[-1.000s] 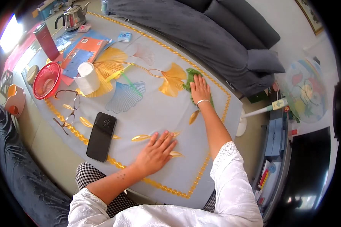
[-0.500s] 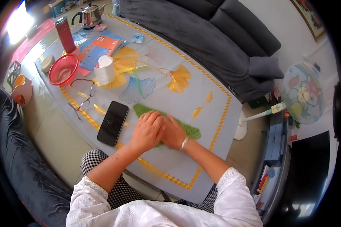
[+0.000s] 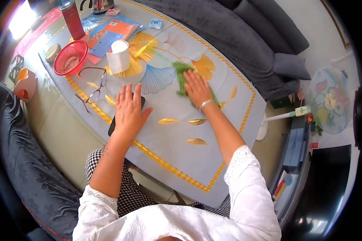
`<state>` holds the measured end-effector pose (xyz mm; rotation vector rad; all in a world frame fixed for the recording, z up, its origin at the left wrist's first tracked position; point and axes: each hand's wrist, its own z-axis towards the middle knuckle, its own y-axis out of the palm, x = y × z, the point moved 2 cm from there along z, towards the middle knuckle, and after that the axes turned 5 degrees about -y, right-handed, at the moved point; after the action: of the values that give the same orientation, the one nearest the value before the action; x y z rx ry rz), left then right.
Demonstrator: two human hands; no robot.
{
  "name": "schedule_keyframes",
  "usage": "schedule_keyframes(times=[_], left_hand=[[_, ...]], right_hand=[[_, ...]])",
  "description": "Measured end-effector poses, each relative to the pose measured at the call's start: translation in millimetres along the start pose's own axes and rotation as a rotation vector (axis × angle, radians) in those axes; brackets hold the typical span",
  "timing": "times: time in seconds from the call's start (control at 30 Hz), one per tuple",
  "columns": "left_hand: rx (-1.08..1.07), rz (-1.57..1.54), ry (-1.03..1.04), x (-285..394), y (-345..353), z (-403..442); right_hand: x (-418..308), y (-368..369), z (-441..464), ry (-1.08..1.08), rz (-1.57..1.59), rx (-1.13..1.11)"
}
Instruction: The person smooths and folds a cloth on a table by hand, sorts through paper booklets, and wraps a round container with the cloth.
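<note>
A green cloth (image 3: 181, 69) lies on the table, bunched at its far end and a little blurred. My right hand (image 3: 197, 87) rests flat on top of it, fingers stretched out and covering its middle. To the left, my left hand (image 3: 129, 110) is open, with fingers spread and palm down, over a black phone (image 3: 112, 127). It hides most of the phone, and I cannot tell whether it touches it. A pair of glasses (image 3: 94, 96) lies just beyond the left hand, near a white toilet roll (image 3: 118, 59).
The table (image 3: 169, 148) has a grey cloth with gold leaf prints. Farther left are a red basket (image 3: 70, 57), a red flask (image 3: 73, 24), booklets (image 3: 108, 38), a small blue-white packet (image 3: 155, 23) and a kettle (image 3: 101, 5). A fan (image 3: 330, 100) stands right.
My hands were together on the green cloth and have parted. The right hand and cloth moved away from me across the table; the left hand moved left over the phone.
</note>
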<state>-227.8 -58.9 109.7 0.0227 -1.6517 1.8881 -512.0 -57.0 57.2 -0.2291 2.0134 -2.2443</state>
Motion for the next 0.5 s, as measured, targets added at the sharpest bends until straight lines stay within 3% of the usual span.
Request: schedule_keyframes(times=[0.07, 0.2, 0.27, 0.4, 0.5], left_hand=[[-0.028, 0.065, -0.058, -10.4, -4.5, 0.6], [-0.124, 0.101, -0.113, -20.9, 1.1, -1.7], [-0.151, 0.047, -0.089, -12.9, 1.9, -3.7], [-0.167, 0.095, -0.102, -20.0, -2.0, -9.3], [-0.099, 0.056, -0.093, -31.5, 6.8, -13.3]], right_hand=[[0.7, 1.4, 19.5, 0.299, 0.041, 0.009], [-27.0, 7.7, 6.7, 0.299, 0.007, 0.058], [-76.0, -2.2, -27.6, 0.096, -0.029, -0.005], [-130.5, -20.0, -81.5, -0.028, 0.023, 0.028], [-173.4, -47.9, -137.8, -0.090, 0.121, -0.098]])
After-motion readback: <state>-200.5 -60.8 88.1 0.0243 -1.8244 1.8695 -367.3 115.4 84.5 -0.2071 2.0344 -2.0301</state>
